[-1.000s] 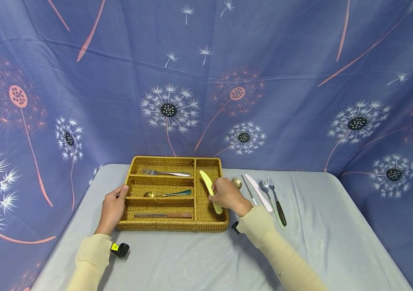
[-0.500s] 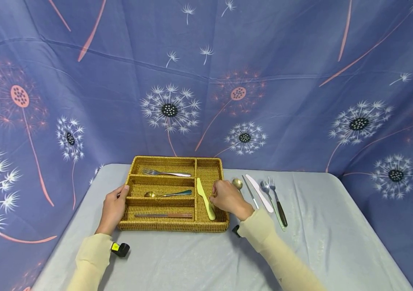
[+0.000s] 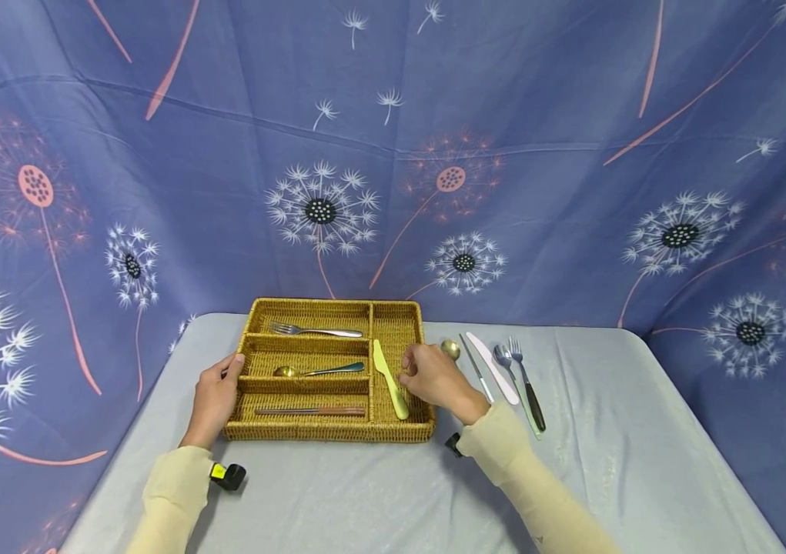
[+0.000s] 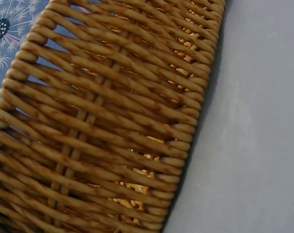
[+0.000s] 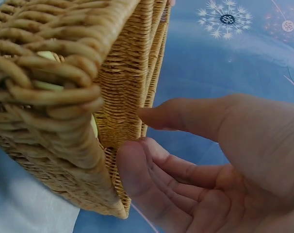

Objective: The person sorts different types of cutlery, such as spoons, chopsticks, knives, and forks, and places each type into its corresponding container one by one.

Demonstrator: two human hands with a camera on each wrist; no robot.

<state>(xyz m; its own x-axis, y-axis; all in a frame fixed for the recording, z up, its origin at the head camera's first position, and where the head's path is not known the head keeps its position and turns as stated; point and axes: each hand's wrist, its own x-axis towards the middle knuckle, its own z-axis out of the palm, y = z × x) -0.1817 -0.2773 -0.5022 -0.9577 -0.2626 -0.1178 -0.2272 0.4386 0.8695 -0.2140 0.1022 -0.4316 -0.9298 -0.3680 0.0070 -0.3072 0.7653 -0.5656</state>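
Note:
A wicker cutlery tray (image 3: 330, 432) stands on the cloth-covered table. My left hand (image 3: 214, 398) grips its left wall; the left wrist view shows mostly woven wall (image 4: 98, 116). In the long right compartment lies a yellow knife (image 3: 389, 378), tilted against the divider side. My right hand (image 3: 431, 375) hovers over that compartment's right edge, just right of the knife. In the right wrist view its thumb (image 5: 186, 114) and fingers stand apart with nothing between them. The left compartments hold a fork (image 3: 316, 331), a spoon (image 3: 319, 370) and chopsticks (image 3: 311, 411), one kind in each.
Right of the tray lie a gold spoon (image 3: 451, 350), a slim silver-handled utensil (image 3: 477, 366), a pale pink knife (image 3: 492, 366), a silver spoon (image 3: 503, 356) and a dark-handled fork (image 3: 527, 382). A blue dandelion-print curtain (image 3: 545, 192) hangs behind the table (image 3: 337, 500).
My right hand has let go of the yellow knife, which now lies in the right compartment, nearer the divider. The hand has drawn slightly right. My left hand stays on the tray.

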